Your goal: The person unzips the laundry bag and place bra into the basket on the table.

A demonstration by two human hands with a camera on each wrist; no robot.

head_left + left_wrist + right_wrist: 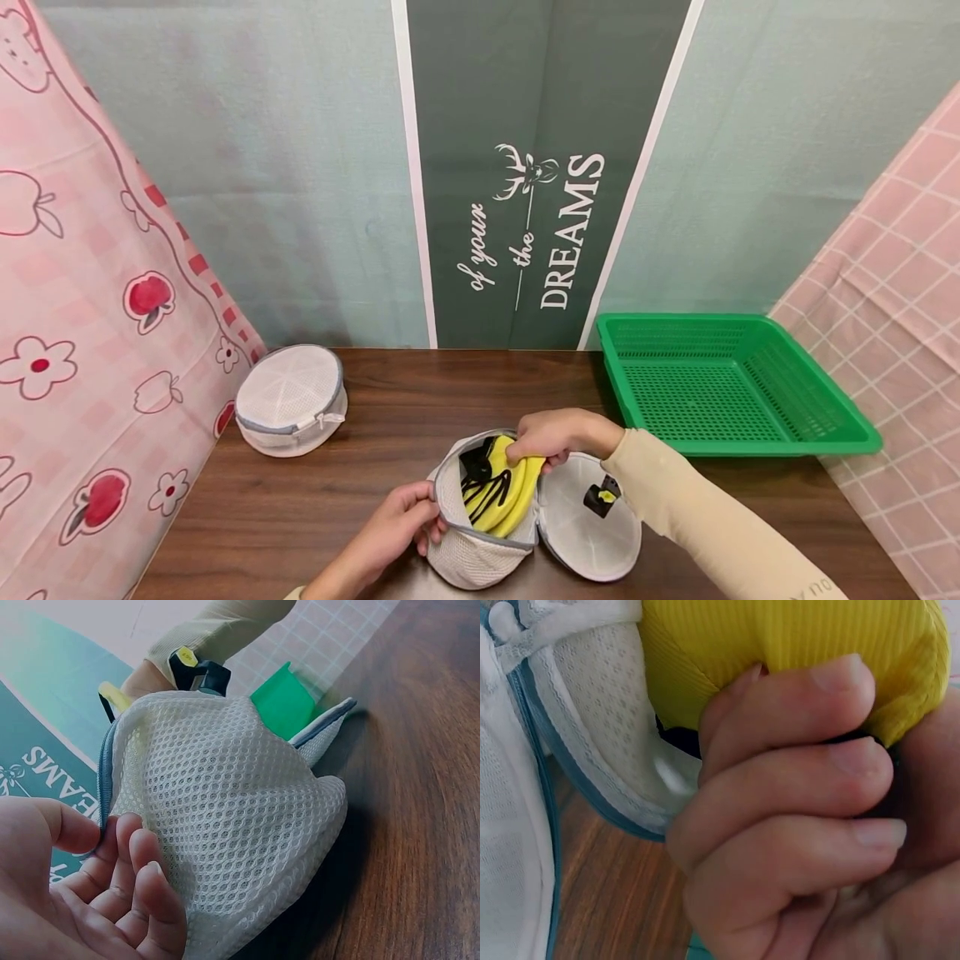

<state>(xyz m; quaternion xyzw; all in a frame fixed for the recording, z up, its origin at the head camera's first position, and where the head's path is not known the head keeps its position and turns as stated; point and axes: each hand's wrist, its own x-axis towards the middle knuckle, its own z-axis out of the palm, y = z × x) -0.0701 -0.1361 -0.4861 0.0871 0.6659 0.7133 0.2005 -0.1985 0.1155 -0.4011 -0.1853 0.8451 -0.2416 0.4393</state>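
A white mesh laundry bag (480, 560) with a grey zip edge stands unzipped near the front, its round lid (581, 533) folded out to the right. Inside sits a yellow ribbed garment (517, 497) with black cords; its lower part is hidden by the bag wall. My right hand (551, 435) grips the garment's upper right edge, the fingers curled over the ribbed cloth in the right wrist view. At the bag's left rim, my left hand (397, 521) pinches the zip edge between thumb and index finger, its other fingers loosely bent beside the mesh (232, 780).
Another round mesh laundry bag (291, 392), zipped, lies at the back left of the wooden table (300, 508). A green basket (750, 446) stands at the back right, beyond my right forearm. Cloth hangings close off the back and both sides.
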